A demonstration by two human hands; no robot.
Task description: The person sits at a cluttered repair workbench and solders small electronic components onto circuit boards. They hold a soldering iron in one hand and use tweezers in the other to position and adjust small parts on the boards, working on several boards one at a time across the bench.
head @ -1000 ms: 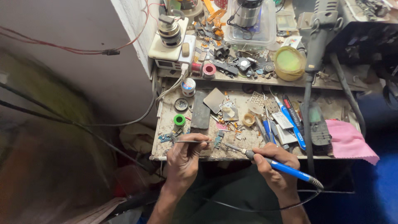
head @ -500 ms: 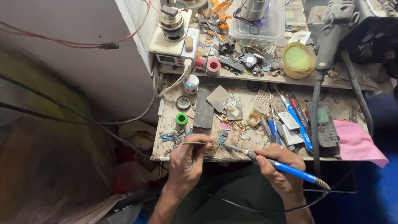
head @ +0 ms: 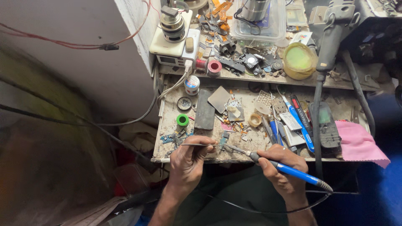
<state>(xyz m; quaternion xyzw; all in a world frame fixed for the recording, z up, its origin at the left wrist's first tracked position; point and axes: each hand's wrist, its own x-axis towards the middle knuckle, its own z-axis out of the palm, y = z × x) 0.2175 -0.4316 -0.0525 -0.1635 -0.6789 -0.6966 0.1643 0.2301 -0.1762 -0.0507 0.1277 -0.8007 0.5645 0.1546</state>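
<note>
My left hand (head: 189,160) grips thin metal tweezers (head: 200,145) at the front edge of a cluttered workbench (head: 167,125). The tweezers lie level, their tips pointing right toward a small circuit piece (head: 225,137). My right hand (head: 281,167) holds a blue-handled soldering iron (head: 289,169), its metal tip angled up and left to meet the tweezers' tips. The iron's black cord runs from the handle's rear and loops below the bench.
A dark phone (head: 204,109), a green tape roll (head: 182,120), blue pens (head: 299,121), a keypad handset (head: 328,127) and a pink cloth (head: 359,144) lie on the bench. The shelf behind holds a white power unit (head: 172,42), a yellow dish (head: 300,60) and a clear box (head: 259,19).
The view has shifted slightly, so the bench sits lower in the frame. Both hands stay at the front edge with the tweezers and the iron tip held together.
</note>
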